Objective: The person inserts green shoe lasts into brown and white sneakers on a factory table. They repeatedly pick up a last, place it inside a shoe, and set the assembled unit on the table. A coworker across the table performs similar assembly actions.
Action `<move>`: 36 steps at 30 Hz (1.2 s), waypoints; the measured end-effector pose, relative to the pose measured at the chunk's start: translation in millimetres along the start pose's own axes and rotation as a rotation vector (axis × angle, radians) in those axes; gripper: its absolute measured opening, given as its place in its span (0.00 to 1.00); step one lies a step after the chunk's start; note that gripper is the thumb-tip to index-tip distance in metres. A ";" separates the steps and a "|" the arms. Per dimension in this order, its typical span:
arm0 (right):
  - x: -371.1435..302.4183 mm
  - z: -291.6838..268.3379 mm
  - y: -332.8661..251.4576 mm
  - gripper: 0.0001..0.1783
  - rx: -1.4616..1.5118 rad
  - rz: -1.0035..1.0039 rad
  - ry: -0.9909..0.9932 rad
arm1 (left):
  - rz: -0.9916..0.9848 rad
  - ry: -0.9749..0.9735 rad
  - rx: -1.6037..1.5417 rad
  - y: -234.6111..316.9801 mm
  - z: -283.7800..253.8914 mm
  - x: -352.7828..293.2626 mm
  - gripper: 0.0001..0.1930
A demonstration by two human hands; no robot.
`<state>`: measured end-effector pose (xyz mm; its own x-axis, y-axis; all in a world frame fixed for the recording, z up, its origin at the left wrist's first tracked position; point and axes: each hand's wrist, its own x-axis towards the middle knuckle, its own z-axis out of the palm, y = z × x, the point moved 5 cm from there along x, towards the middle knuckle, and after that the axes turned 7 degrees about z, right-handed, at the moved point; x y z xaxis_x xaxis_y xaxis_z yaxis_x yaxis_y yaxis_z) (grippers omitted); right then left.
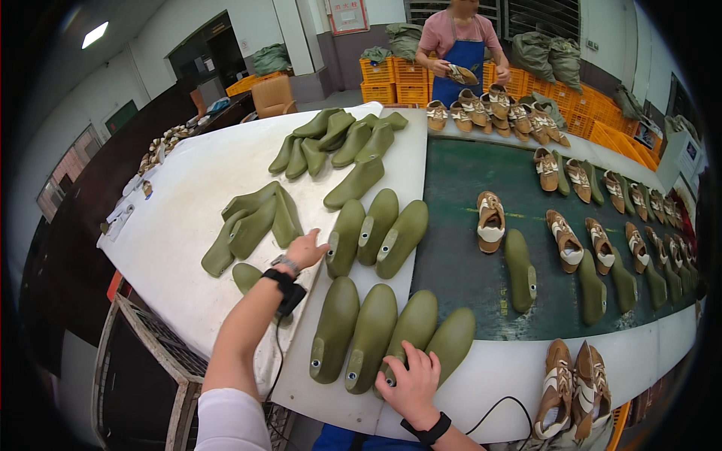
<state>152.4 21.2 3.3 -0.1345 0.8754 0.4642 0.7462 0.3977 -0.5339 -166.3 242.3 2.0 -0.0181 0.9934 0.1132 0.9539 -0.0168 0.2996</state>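
Green shoe lasts lie in two rows on the white table edge in front of me. My left hand (304, 249) reaches over the table with thumb and forefinger apart, at the side of the leftmost last (346, 237) in the farther row. It holds nothing that I can see. In the nearer row, my right hand (414, 383) curls over the heel end of one green shoe last (414, 322), thumb near its heel hole. Its fingers also lie against the neighbouring last (455, 338) on the right. Another last (247, 277) lies partly hidden behind my left wrist.
Loose lasts pile up on the white cloth (180, 203). A green conveyor belt (466, 173) at the right carries brown shoes and lasts. Two brown shoes (556, 383) stand at the near right. Across the table, a person in a blue apron (462, 64) holds a shoe.
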 end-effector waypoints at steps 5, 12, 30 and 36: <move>1.0 2.6 -0.7 0.14 0.004 -0.009 0.003 | -0.163 0.000 0.376 -84.7 -24.8 -115.6 0.40; 1.7 4.4 -1.1 0.14 0.014 -0.016 0.003 | -0.733 0.649 -1.230 -130.7 19.3 -211.2 0.42; 4.3 9.9 -4.9 0.13 -0.038 -0.028 -0.002 | -0.272 0.042 -0.185 -32.4 46.9 -10.7 0.45; 4.1 11.2 -6.5 0.13 -0.050 -0.028 -0.021 | -0.296 0.060 -0.422 -80.8 28.8 4.7 0.48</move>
<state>139.7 25.3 0.8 -0.1686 0.8700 0.4633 0.7733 0.4082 -0.4852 -234.8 251.6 -48.9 -0.2979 0.9544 0.0168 0.7020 0.2072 0.6813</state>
